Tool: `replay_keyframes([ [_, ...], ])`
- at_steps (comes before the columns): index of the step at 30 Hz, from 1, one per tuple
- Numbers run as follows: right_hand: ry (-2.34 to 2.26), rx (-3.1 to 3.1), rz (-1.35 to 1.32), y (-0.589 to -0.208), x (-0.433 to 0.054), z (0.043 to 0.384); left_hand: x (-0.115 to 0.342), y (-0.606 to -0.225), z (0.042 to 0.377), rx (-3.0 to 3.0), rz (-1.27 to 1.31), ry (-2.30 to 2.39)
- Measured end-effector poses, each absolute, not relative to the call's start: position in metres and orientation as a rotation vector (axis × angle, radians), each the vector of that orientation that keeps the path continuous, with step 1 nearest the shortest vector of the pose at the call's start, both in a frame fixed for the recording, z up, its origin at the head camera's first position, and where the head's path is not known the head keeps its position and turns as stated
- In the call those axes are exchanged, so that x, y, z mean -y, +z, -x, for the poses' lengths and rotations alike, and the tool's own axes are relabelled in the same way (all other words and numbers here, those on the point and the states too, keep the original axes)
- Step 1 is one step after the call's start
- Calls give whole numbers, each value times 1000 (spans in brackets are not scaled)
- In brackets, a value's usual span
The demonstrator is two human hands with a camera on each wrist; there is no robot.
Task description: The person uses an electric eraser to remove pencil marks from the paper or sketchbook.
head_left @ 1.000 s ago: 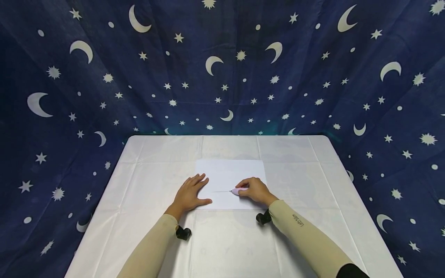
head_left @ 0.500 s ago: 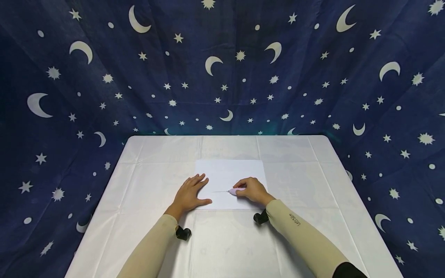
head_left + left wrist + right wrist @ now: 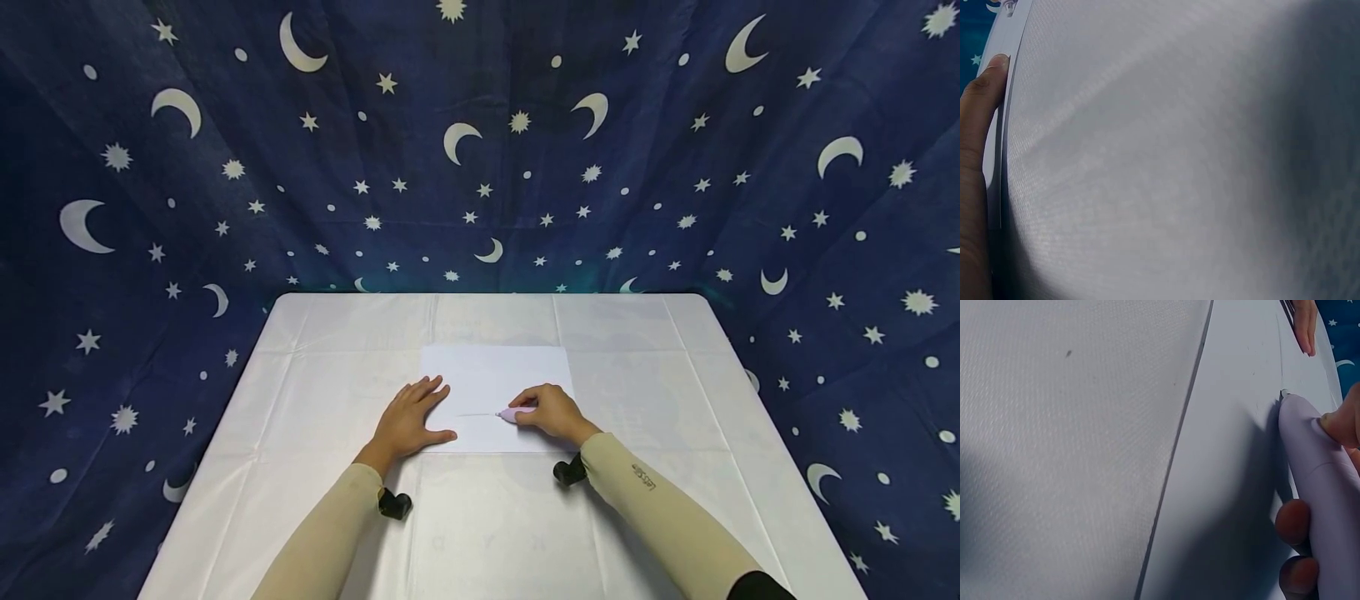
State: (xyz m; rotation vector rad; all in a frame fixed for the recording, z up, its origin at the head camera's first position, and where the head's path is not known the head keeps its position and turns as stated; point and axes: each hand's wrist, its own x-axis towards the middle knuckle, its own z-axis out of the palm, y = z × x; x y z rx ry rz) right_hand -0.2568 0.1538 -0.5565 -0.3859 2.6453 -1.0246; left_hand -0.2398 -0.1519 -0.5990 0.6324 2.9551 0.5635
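Note:
A white sheet of paper lies flat on the table. My left hand rests on its left edge with fingers spread and thumb out; one digit of that hand shows in the left wrist view. My right hand grips a thick lilac pen-shaped tool, its small tip pointing left at the paper. Whether it is a pen, an eraser or a cutter I cannot tell. From the tip a thin line runs left across the sheet. Several right fingers wrap the barrel.
A white cloth with fold creases covers the table. Behind and beside it hangs a dark blue curtain with moons and stars. A black wrist camera sits at the left wrist, another black camera at the right.
My right hand and the lilac tool shifted slightly left, then back right to about where they were. The left hand stayed in place on the paper.

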Motion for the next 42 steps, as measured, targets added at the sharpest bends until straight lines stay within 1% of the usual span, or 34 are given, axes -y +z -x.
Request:
replay_keyframes([
  [10,-1036,-2654,402,-559,-150,258,152,-600,240,-2974,-667,568],
  [21,-1002,-2672,337,-556,-160,256,152,-598,240,-2958,-636,552],
  [36,-1040,-2654,382,-559,-152,258,151,-599,240,-2953,-628,564],
  [42,-1029,-2663,355,-557,-157,257,152,-600,240,-2947,-629,567],
])
